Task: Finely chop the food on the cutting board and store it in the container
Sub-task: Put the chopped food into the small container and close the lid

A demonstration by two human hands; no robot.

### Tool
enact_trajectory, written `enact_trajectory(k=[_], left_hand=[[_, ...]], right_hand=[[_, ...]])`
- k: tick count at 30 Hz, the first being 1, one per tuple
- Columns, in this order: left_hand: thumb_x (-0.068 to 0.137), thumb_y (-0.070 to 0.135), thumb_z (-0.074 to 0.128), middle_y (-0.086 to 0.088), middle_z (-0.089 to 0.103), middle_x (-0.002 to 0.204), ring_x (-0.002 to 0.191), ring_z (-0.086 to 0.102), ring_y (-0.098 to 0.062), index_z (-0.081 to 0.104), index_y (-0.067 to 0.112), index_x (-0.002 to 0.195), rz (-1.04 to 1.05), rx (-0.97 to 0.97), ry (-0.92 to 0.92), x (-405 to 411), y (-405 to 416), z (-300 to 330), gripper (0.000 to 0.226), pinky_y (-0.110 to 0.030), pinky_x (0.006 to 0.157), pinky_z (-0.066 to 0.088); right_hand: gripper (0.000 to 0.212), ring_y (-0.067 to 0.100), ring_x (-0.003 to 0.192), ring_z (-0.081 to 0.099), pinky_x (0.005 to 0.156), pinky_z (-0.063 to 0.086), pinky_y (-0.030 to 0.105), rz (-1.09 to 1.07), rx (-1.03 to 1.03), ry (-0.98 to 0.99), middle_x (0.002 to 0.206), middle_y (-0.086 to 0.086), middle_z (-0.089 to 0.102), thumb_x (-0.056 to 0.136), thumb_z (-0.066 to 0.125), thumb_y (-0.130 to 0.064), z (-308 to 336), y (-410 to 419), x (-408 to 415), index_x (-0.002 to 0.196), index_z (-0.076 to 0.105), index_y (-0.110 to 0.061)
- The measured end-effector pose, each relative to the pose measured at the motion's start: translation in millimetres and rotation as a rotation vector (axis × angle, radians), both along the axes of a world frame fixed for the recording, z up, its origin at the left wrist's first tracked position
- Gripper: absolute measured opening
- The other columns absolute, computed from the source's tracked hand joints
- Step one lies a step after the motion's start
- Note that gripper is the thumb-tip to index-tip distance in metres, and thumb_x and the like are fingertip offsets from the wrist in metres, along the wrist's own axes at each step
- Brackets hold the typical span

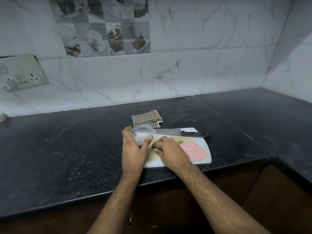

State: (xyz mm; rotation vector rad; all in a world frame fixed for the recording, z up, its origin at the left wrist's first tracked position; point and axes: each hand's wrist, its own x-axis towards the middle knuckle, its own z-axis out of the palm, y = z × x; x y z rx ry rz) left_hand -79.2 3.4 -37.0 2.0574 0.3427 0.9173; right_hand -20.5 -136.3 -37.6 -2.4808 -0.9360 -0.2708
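Two hands worked: left hand (pixel 133 146) gripped the tilted container (pixel 142 134), mouth just beyond the right hand (pixel 166 149), whose curled fingertips pinched at bits (pixel 180 142) on the board (pixel 205 149).

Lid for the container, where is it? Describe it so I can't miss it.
Find the white cutting board at the black counter's front edge. The lid lies flat on its right end, beside the right hand. It is the only pink thing there, a rounded rectangle.
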Motion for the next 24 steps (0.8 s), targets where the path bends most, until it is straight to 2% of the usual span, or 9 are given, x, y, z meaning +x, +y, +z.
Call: enact_trajectory(k=[4,7,10,12,16,18,21,24], left_hand=[[0.088,0.048,0.076,-0.010,0.048,0.145,0.126,0.053,-0.022,0.030,0.015,0.146,-0.010,-0.001,-0.005,2.1,0.6,0.0,0.082,-0.036,0.096,0.049],[0.089,0.038,0.079,-0.007,0.043,0.146,0.119,0.048,-0.013,0.032,0.015,0.147,-0.020,0.025,0.007,0.3,-1.3,0.7,0.078,-0.031,0.092,0.043],[0.087,0.030,0.081,-0.005,0.041,0.143,0.114,0.045,-0.009,0.034,0.015,0.145,-0.010,0.029,0.028,-0.7,-0.6,1.6,0.076,-0.026,0.091,0.040],[0.086,0.028,0.082,-0.002,0.043,0.142,0.116,0.047,-0.010,0.035,0.016,0.143,-0.011,0.013,0.032,0.4,1.0,1.3,0.076,-0.025,0.091,0.039],[0.083,0.030,0.083,0.000,0.049,0.139,0.117,0.055,-0.015,0.036,0.018,0.141,-0.058,0.037,0.017,2.6,1.3,-1.2,0.076,-0.033,0.090,0.049],[0.082,0.032,0.083,0.001,0.049,0.137,0.116,0.056,-0.016,0.036,0.020,0.141,-0.094,0.075,0.034,2.6,0.5,-2.3,0.077,-0.033,0.090,0.052],[0.084,0.035,0.081,0.006,0.050,0.135,0.115,0.055,-0.010,0.035,0.019,0.143,-0.171,0.129,0.057,2.4,-1.3,-2.1,0.075,-0.014,0.084,0.043],[0.088,0.038,0.077,0.005,0.051,0.141,0.119,0.054,-0.008,0.036,0.017,0.144,-0.200,0.137,0.055,2.9,-3.2,-1.3,0.072,-0.016,0.085,0.040]], right_hand=[[0.026,0.020,0.093,0.048,0.071,0.049,0.039,-0.004,-0.164,-0.067,0.098,-0.001,0.053,0.096,0.050,-0.004,7.4,-1.4,3.7,0.105,0.067,-0.021],[0.026,0.021,0.091,0.056,0.070,0.048,0.036,-0.048,-0.112,-0.052,0.095,0.000,0.055,0.095,0.052,-0.003,10.0,-0.8,10.2,0.106,0.069,-0.020],[0.023,0.016,0.094,0.065,0.084,0.051,0.030,-0.136,0.172,0.071,0.105,0.000,0.069,0.099,0.054,-0.011,12.4,-1.9,17.2,0.111,0.073,-0.017],[0.021,0.008,0.094,0.064,0.083,0.048,0.020,-0.170,0.401,0.123,0.106,-0.005,0.070,0.100,0.056,-0.014,16.6,-1.0,16.6,0.112,0.073,-0.017],[0.017,-0.002,0.099,0.063,0.084,0.051,0.016,-0.046,0.749,0.116,0.108,-0.008,0.069,0.099,0.061,-0.013,21.0,8.0,8.5,0.109,0.074,-0.016],[0.019,0.000,0.105,0.062,0.087,0.049,0.015,0.037,0.768,0.062,0.109,-0.010,0.067,0.099,0.060,-0.011,17.9,10.5,3.3,0.111,0.074,-0.015],[0.022,0.005,0.109,0.061,0.091,0.048,0.016,0.116,0.729,0.011,0.112,-0.011,0.064,0.099,0.059,-0.008,13.2,10.9,-2.4,0.114,0.074,-0.017],[0.027,0.003,0.109,0.061,0.094,0.047,0.016,0.171,0.648,0.015,0.114,-0.010,0.065,0.098,0.058,-0.004,12.3,14.0,-2.3,0.116,0.074,-0.018]])
